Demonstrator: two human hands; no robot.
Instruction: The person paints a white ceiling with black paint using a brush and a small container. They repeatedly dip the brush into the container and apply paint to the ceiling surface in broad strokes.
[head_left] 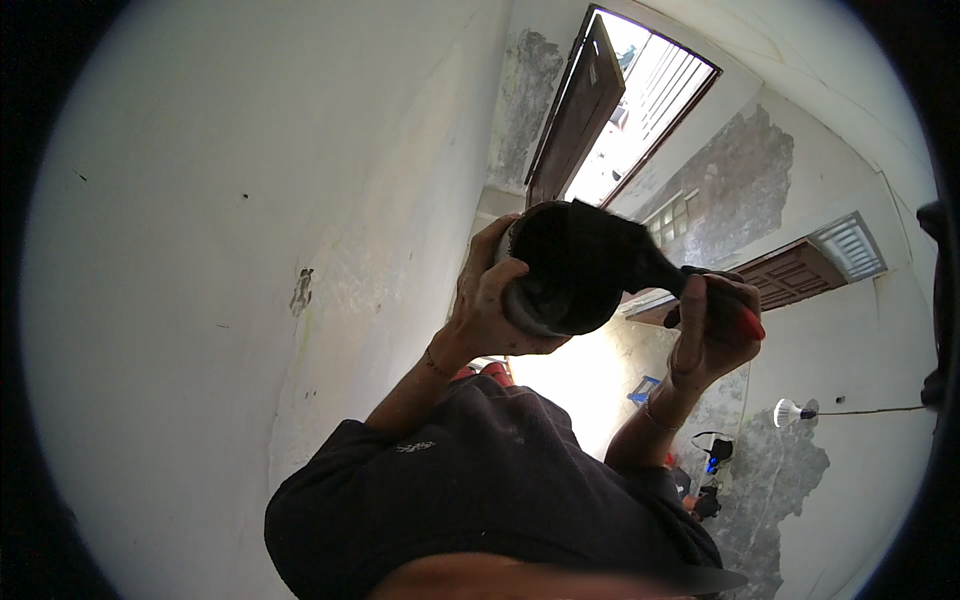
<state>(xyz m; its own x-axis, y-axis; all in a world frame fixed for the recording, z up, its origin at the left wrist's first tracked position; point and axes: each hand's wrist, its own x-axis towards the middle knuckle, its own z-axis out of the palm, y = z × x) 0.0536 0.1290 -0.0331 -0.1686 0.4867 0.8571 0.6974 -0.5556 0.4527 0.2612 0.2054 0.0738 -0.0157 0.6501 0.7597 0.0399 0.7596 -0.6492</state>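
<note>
My left hand (488,300) grips a round tub (528,322) from its left side, thumb near the rim and fingers around the wall. The tub is tilted, with its mouth toward me; the inside is too dark to make out any contents. In my right hand (708,335) is a putty knife (625,250) with a broad dark blade and a black handle ending in red. Its blade lies across the tub's opening, at the upper right of the rim. Whether the blade touches the rim cannot be told against the backlight.
A white wall (200,250) with small chips rises close on my left. Behind stand an open brown door (585,110) and another brown door (790,276). A light bulb (790,412) hangs at right, near peeled grey plaster (775,480). Part of another person (684,485) shows at lower right.
</note>
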